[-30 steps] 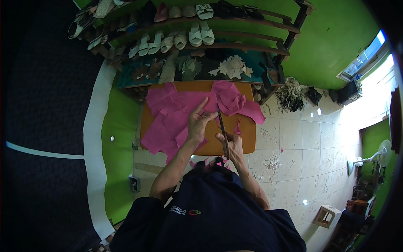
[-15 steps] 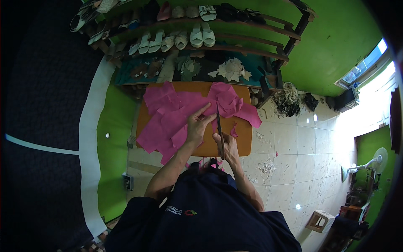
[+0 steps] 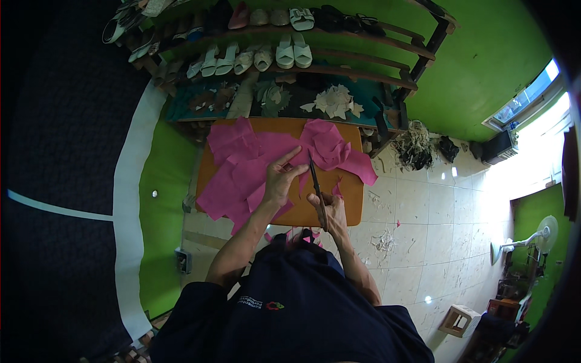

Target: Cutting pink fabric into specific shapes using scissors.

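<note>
Bright pink sheets, thin like fabric or soft leather, lie overlapping on the orange-brown table. My left hand grips an edge of the pink material, thumb and forefinger pointing toward the scissors; its other fingers are partly hidden. In my right hand is a pair of dark scissors, blades pointing away from me beside the left thumb, against the pink material. A crumpled pink heap lies beyond the blades. Near the right hand rests a small pink scrap.
Behind the table stands a wooden rack with rows of shoes and sandals. Pale cut pieces lie on its lower shelf. Scraps litter the tiled floor on the right, near a bundle of shreds. A white fan stands farther right.
My left hand has shifted slightly left and toward me. The scissors have tilted a little, their tips moving left, and a narrow pink strip now hangs beside the blades.
</note>
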Demonstrator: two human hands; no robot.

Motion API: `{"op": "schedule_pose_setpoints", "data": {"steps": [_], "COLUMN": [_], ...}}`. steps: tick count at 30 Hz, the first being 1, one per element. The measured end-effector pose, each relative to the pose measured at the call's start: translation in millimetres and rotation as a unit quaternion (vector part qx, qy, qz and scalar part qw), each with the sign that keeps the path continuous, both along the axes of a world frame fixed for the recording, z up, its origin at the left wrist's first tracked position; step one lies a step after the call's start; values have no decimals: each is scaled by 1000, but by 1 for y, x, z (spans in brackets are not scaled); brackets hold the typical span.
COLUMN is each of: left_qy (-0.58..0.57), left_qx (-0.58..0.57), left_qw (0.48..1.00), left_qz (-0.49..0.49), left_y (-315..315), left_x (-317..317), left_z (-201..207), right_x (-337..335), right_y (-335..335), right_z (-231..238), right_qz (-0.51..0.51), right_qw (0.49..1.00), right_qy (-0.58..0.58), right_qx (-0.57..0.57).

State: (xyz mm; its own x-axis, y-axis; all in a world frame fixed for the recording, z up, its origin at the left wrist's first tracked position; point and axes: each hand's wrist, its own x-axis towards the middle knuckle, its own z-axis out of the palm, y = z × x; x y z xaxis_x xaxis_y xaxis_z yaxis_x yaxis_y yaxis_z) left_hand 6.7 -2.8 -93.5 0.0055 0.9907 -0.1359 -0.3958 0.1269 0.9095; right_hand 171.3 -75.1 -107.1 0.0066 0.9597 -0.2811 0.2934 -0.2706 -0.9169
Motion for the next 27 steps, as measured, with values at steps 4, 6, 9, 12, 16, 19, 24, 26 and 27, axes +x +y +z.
{"op": "schedule_pose_setpoints", "data": {"steps": [4,6,9,12,16,19,24,26,27], "left_qy": [-52,-8,39,29,14,-17,-31,-28,-26], "left_qx": [-8,6,14,14,16,20,12,0,1], "left_qw": [998,999,999,999,1000,1000,999,1000,1000], "left_qz": [42,45,25,10,5,-5,-16,-13,-9], "left_y": [1,3,-5,-13,-12,-9,-9,-9,-9], "left_x": [5,0,4,9,8,5,2,-1,-2], "left_z": [12,-4,-2,-3,-9,-8,2,2,0], "right_x": [-1,-4,-5,-8,-3,-1,-1,-1,-1], "right_y": [-3,-4,-3,2,4,4,0,-1,-1], "right_z": [4,5,4,8,-6,-3,4,9,11], "right_qz": [13,13,-1,-14,-7,-4,-1,2,4], "right_qw": [1000,1000,1000,999,999,1000,1000,1000,1000], "right_qy": [-12,-2,24,41,44,-4,5,0,-6], "right_qx": [3,26,1,-4,19,24,19,6,-7]}}
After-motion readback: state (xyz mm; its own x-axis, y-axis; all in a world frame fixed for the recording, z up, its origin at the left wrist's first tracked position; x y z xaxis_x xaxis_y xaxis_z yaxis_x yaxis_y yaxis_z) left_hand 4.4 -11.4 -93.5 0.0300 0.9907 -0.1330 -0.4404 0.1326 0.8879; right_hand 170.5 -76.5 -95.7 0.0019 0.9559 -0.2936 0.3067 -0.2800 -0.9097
